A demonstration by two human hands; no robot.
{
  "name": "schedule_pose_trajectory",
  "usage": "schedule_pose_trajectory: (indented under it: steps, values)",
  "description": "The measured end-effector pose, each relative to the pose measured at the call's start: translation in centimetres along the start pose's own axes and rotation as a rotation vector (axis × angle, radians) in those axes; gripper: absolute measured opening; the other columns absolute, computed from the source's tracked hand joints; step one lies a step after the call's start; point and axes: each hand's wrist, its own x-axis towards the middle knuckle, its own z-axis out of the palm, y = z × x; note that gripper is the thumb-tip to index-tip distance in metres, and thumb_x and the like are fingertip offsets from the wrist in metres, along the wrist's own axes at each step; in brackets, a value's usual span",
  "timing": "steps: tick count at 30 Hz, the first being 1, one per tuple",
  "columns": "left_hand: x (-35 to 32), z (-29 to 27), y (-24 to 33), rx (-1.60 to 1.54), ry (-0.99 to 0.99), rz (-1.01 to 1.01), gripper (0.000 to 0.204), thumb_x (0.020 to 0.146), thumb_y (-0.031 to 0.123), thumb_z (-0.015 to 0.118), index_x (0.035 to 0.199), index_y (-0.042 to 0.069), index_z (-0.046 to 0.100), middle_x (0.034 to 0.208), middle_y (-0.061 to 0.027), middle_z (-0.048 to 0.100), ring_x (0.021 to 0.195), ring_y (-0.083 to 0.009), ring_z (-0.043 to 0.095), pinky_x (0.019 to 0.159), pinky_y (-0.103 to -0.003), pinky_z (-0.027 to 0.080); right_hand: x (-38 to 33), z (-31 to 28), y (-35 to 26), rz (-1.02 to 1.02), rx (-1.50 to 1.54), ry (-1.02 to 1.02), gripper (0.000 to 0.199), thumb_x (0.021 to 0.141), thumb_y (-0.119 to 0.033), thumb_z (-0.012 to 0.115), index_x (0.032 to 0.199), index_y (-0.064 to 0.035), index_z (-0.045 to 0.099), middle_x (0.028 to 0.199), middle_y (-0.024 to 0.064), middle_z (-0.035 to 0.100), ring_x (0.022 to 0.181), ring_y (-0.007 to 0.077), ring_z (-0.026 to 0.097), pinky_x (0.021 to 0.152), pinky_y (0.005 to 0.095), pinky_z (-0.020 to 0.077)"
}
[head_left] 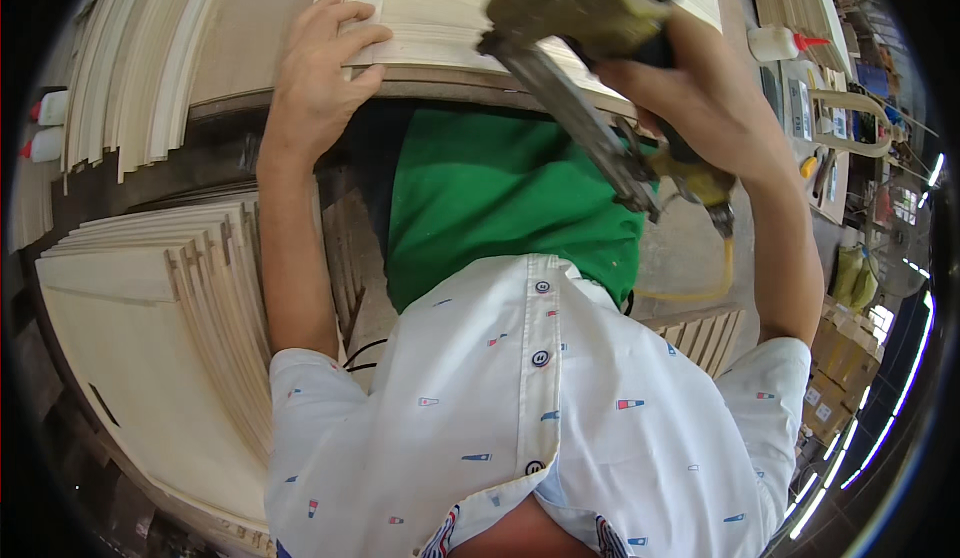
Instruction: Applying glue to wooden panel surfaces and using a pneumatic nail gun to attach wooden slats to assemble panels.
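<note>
Head view: left hand (318, 78) spread flat, pressing the near-left corner of the pale wooden panel (440, 8) on the bench; right hand (700, 98) wrapped tight round the grip of the pneumatic nail gun (590, 48) hanging over the panel's near edge. Likely risk: a fastener glancing out of the thin edge toward those splayed fingers, or the yellow air hose (700, 283) tugging the aim off. Gun nose aimed up-left into the panel, its long magazine slanting down-right toward the green apron.
</note>
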Motion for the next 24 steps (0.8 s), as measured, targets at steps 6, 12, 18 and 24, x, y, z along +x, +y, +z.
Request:
schedule_pose_trajectory:
  steps: [6, 12, 18, 24]
  values:
    - [-0.1, 0.2, 0.7, 0.015, -0.03, -0.019, 0.03, 0.075, 0.004, 0.068, 0.105, 0.006, 0.069, 0.123, -0.0085, 0.058, 0.13, -0.0307, 0.043, 0.107, -0.039, 0.037, -3.0, -1.8, 2.8, 0.11, -0.205, 0.092, 0.026, 0.085, -0.018, 0.068, 0.094, 0.0033, 0.056, 0.065, 0.0015, 0.055, 0.055, 0.0077, 0.051, 0.053, 0.0246, 0.0407]
    - [0.7, -0.1, 1.2, 0.032, -0.11, -0.079, 0.032, 0.077, -0.001, 0.067, 0.108, 0.007, 0.068, 0.129, -0.0071, 0.055, 0.134, -0.0283, 0.039, 0.109, -0.04, 0.036, -7.6, -5.2, 6.1, 0.389, 0.012, 0.193, 0.027, 0.083, -0.018, 0.07, 0.094, 0.0033, 0.057, 0.06, 0.0013, 0.054, 0.052, 0.008, 0.051, 0.047, 0.0247, 0.039]
    - [0.6, -0.7, 0.7, 0.088, -0.109, -0.125, 0.033, 0.076, 0.005, 0.071, 0.109, 0.007, 0.069, 0.129, -0.0072, 0.057, 0.132, -0.0296, 0.041, 0.11, -0.042, 0.034, -7.7, -7.0, 8.3, 0.393, 0.042, 0.184, 0.027, 0.08, -0.019, 0.068, 0.089, 0.0035, 0.056, 0.064, 0.0029, 0.055, 0.056, 0.0082, 0.052, 0.05, 0.0265, 0.0403]
    - [0.4, 0.0, 0.5, -0.052, -0.112, -0.131, 0.027, 0.078, 0.01, 0.073, 0.105, 0.008, 0.071, 0.119, -0.0106, 0.064, 0.125, -0.029, 0.051, 0.106, -0.042, 0.036, -12.7, -9.7, 12.6, 0.495, 0.305, 0.49, 0.023, 0.079, -0.015, 0.065, 0.096, 0.0006, 0.059, 0.063, 0.0017, 0.055, 0.047, 0.0103, 0.051, 0.043, 0.0255, 0.0397]
